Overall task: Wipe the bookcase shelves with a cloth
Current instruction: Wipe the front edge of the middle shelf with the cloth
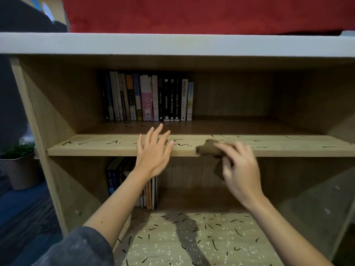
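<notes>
Wooden bookcase (57,104) fills pretty much the whole head view, with something red and fuzzy (192,14) on top and a potted plant (18,150) off to the left.

So, the middle shelf (115,145) is the one in play. It's got black squiggly marks along the front strip and more further back, in front of a row of upright books (148,98). The right hand (240,169) is pinching a bunched-up brown cloth (208,148) that sits right on the shelf's front edge, a bit right of centre. It's blurry, so I can't say how hard it's pressing. The left hand (153,152) holds nothing, fingers straight and spread wide over the same front edge, just left of the cloth. Touching the wood or hovering? Can't tell.

My read: this is the wiping of the middle shelf, and it's early days, since marks show on both sides of the cloth. Next move probably needs a firm sideways sweep along that strip, and the left hand has to clear out if it goes left. The bottom shelf (192,237) is covered in dashes and pale specks too, with more books (151,192) standing at its back, so plenty left.
</notes>
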Tool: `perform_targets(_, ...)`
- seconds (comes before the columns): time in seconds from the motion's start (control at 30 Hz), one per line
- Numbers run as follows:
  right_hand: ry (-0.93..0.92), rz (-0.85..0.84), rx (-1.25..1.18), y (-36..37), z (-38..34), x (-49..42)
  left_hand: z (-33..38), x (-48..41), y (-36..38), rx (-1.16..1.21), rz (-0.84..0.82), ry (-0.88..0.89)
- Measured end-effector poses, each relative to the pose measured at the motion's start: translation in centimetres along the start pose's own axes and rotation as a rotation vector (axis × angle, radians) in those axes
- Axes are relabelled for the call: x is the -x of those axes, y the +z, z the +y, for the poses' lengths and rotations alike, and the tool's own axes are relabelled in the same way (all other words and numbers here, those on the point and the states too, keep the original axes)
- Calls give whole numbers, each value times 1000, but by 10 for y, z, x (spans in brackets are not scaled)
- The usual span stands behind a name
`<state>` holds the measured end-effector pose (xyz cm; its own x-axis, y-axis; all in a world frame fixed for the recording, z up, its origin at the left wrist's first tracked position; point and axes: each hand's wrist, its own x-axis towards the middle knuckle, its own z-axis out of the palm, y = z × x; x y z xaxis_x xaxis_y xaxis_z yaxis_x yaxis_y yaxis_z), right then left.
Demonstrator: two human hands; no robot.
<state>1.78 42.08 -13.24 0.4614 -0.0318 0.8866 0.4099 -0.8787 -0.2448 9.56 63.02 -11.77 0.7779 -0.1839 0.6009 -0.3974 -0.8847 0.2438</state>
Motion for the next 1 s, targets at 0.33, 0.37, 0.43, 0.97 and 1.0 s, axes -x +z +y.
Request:
perform_targets(0.33, 77, 57, 12, -30, 52, 14, 78, 14, 26, 87, -41, 211)
perform_targets(0.37, 115, 119, 24, -32, 59, 7, 86, 13, 28, 86, -47, 224)
perform_targets(0.43, 93, 62, 96, -23, 66, 9, 94, 11, 30, 87, -42, 232)
perform_targets(0.97, 72, -49, 53, -31, 115, 55, 137, 21, 73, -55, -5, 348)
perform_targets(1.0, 93, -3, 21, -38, 117, 56, 137, 22, 76, -69, 7, 348)
